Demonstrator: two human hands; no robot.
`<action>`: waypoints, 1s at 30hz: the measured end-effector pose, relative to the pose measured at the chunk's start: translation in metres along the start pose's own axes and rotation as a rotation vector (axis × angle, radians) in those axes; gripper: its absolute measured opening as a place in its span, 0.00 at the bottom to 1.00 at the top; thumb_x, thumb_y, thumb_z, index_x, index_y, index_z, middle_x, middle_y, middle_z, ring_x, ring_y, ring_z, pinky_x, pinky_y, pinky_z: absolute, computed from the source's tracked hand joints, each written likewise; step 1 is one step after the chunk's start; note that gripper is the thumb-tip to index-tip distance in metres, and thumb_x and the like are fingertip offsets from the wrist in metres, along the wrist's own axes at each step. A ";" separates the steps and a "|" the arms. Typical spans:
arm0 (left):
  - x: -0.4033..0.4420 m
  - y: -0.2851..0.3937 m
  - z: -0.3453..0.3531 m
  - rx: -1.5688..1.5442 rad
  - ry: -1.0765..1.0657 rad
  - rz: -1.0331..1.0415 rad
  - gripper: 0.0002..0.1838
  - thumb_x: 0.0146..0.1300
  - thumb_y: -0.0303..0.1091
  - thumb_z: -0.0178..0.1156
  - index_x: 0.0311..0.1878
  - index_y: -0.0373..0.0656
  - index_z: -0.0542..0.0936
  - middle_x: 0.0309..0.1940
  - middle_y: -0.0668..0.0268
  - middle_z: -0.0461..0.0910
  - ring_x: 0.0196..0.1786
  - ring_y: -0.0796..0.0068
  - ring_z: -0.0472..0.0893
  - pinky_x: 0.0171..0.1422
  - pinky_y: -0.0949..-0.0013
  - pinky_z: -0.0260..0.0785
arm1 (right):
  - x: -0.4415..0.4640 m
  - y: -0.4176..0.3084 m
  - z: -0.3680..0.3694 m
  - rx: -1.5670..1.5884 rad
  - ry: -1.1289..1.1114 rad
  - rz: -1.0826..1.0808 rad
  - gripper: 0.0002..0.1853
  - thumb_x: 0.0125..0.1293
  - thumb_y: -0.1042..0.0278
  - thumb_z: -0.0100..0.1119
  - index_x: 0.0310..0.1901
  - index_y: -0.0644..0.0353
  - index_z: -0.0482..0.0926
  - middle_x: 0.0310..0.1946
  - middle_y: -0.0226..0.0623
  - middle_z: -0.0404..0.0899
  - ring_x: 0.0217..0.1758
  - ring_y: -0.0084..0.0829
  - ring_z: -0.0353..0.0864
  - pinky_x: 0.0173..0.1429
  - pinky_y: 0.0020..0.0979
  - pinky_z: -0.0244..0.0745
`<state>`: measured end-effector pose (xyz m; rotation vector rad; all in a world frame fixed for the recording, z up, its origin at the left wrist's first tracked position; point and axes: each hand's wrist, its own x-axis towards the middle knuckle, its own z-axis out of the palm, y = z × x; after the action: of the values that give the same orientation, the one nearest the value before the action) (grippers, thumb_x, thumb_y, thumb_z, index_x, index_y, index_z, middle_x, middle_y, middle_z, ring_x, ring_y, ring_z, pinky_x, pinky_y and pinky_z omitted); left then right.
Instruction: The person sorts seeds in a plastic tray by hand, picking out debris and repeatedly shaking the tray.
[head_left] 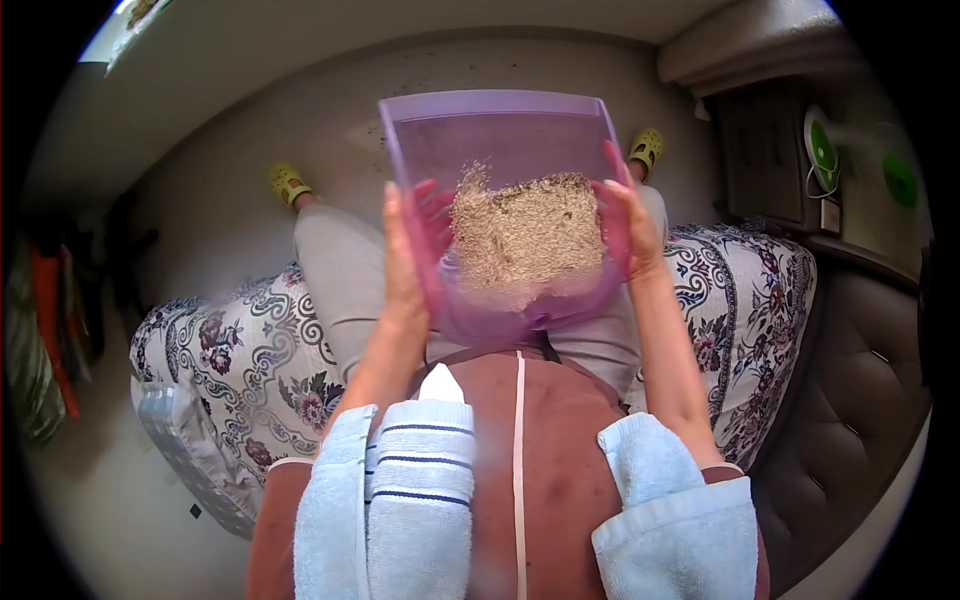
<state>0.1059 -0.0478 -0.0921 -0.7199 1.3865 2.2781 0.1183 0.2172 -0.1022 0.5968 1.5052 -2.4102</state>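
A translucent purple tray (500,103) is held up over the lap, its straight edge away from me. Small tan grains or seeds (530,232) lie heaped in its middle, with some loose and blurred at the upper left of the heap. My left hand (408,240) grips the tray's left side, its fingers showing pink through the plastic. On the right side, my right hand (630,225) holds the tray in the same way.
A flower-patterned cover (240,350) lies on the seat under the legs. Yellow clogs (288,184) are on the feet. A light blue towel (420,500) hangs over the shoulders. A dark cabinet (765,155) and a brown padded headboard (850,400) stand at the right.
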 end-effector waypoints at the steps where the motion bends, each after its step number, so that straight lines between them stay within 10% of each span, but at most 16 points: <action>1: 0.004 0.008 -0.013 0.013 0.010 -0.048 0.42 0.65 0.73 0.38 0.63 0.43 0.69 0.52 0.60 0.76 0.53 0.68 0.74 0.62 0.64 0.64 | -0.001 0.011 0.019 -0.076 0.057 -0.120 0.37 0.65 0.61 0.53 0.75 0.50 0.52 0.66 0.40 0.66 0.68 0.35 0.66 0.70 0.33 0.60; 3: 0.026 0.018 -0.060 -0.062 -0.086 -0.097 0.40 0.66 0.72 0.38 0.61 0.45 0.71 0.55 0.60 0.75 0.55 0.67 0.74 0.61 0.62 0.66 | -0.016 0.028 0.055 -0.133 0.137 -0.118 0.37 0.66 0.61 0.53 0.75 0.54 0.51 0.72 0.37 0.59 0.74 0.32 0.56 0.76 0.30 0.47; 9: 0.014 0.000 -0.015 0.057 0.001 0.052 0.40 0.67 0.70 0.39 0.61 0.41 0.70 0.53 0.58 0.76 0.54 0.67 0.74 0.61 0.60 0.65 | 0.004 0.009 0.004 0.052 0.024 0.122 0.35 0.67 0.58 0.52 0.74 0.39 0.52 0.55 0.41 0.72 0.47 0.32 0.80 0.47 0.30 0.78; 15: 0.018 0.017 -0.058 -0.066 -0.070 -0.110 0.41 0.67 0.71 0.37 0.63 0.41 0.69 0.54 0.57 0.74 0.58 0.66 0.71 0.66 0.62 0.61 | -0.011 0.038 0.040 -0.067 0.027 -0.108 0.39 0.67 0.60 0.54 0.76 0.52 0.47 0.73 0.36 0.55 0.77 0.25 0.48 0.76 0.27 0.44; 21: 0.006 0.009 -0.011 0.145 0.064 -0.008 0.42 0.65 0.72 0.39 0.62 0.41 0.69 0.55 0.57 0.73 0.58 0.64 0.72 0.64 0.61 0.62 | 0.007 0.016 0.008 0.041 0.016 0.107 0.36 0.67 0.58 0.53 0.75 0.43 0.51 0.51 0.38 0.75 0.52 0.35 0.77 0.57 0.39 0.74; 27: 0.016 0.008 -0.051 -0.099 -0.074 -0.078 0.41 0.65 0.72 0.40 0.64 0.44 0.69 0.57 0.60 0.74 0.55 0.67 0.74 0.62 0.62 0.65 | -0.011 0.017 0.047 -0.112 0.075 -0.104 0.38 0.67 0.59 0.53 0.75 0.56 0.50 0.71 0.34 0.60 0.76 0.31 0.51 0.77 0.31 0.45; 30: 0.016 0.024 -0.055 -0.143 -0.134 -0.001 0.41 0.63 0.73 0.42 0.65 0.47 0.69 0.56 0.58 0.75 0.56 0.66 0.73 0.63 0.61 0.65 | -0.010 0.034 0.061 0.041 0.026 -0.104 0.36 0.68 0.60 0.54 0.75 0.50 0.51 0.64 0.38 0.67 0.68 0.33 0.64 0.69 0.31 0.61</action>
<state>0.0926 -0.1071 -0.1065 -0.5982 1.1730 2.3956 0.1283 0.1479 -0.1009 0.5743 1.5371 -2.5255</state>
